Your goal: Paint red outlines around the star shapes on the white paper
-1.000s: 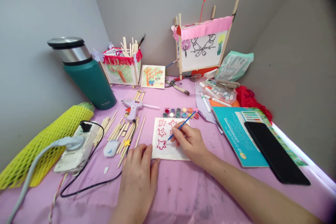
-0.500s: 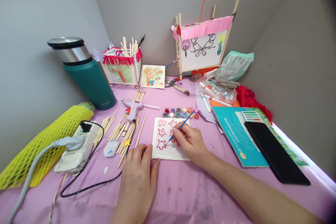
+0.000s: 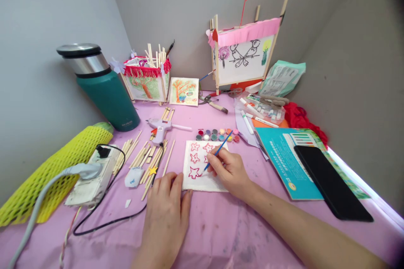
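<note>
A white square sheet with several red star outlines lies on the pink tablecloth. My right hand grips a thin blue paintbrush, its tip resting on the sheet near the lowest star. My left hand lies flat on the cloth, fingertips pressing the sheet's lower left corner. A strip of small paint pots sits just beyond the sheet.
Left of the sheet lie wooden sticks, a glue gun, a power strip, yellow foam netting and a green flask. To the right are a teal booklet and a black phone. Paper lanterns stand behind.
The brush tip shifts slightly over the sheet near the lower star. My left hand stays put. The view has tilted a little.
</note>
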A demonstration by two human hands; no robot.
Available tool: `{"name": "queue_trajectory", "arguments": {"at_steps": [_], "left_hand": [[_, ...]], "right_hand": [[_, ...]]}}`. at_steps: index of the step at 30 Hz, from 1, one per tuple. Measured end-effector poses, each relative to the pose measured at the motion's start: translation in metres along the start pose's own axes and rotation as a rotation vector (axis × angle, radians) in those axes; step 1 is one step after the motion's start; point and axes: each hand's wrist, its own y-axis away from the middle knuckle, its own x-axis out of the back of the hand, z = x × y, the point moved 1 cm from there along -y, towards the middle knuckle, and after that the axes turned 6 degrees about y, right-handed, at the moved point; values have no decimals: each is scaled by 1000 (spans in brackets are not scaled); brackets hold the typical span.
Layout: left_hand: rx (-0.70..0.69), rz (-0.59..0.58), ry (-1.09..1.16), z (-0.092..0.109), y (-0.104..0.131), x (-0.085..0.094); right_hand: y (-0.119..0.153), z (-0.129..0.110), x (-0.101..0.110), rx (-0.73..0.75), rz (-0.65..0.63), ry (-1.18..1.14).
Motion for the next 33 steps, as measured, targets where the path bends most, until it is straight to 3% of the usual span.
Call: {"name": "queue_trajectory", "arguments": {"at_steps": [33], "left_hand": [[22, -9, 9, 0, 1, 1]], "right_hand": [[0, -4, -1, 12, -75, -129]]}}
